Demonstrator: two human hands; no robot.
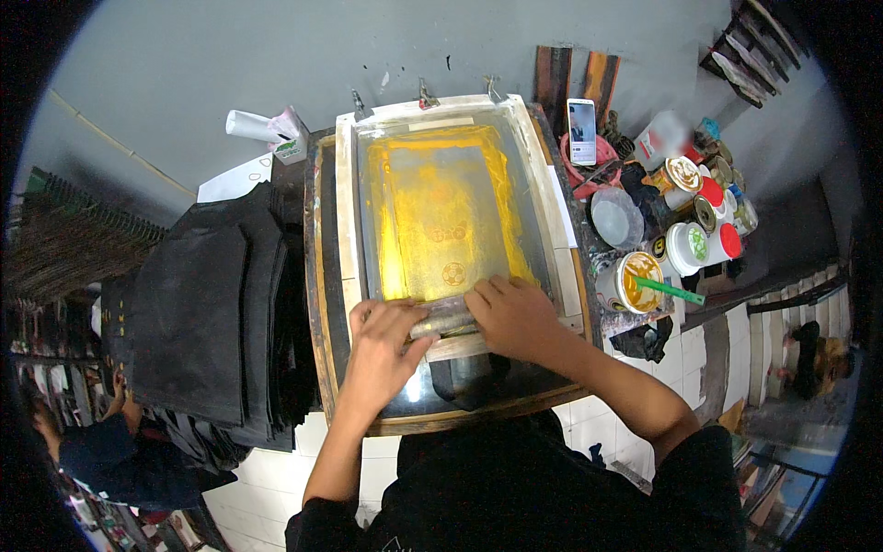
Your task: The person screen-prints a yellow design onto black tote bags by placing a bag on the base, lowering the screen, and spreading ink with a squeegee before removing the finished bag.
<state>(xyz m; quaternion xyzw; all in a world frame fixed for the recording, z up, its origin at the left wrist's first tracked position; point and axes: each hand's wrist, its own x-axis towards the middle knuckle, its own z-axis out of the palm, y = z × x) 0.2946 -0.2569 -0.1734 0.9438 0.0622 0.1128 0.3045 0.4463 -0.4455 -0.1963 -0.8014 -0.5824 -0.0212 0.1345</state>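
A wooden-framed printing screen lies flat on a dark table, its mesh covered in yellow ink. Both my hands press a squeegee at the near edge of the inked area. My left hand grips its left end, my right hand its right end. The squeegee blade is mostly hidden under my fingers. Dark fabric shows through the screen below my hands.
A tall stack of black fabric sits to the left. To the right stand an open can of yellow ink with a green stick, several lidded jars and a phone. Another person is at lower left.
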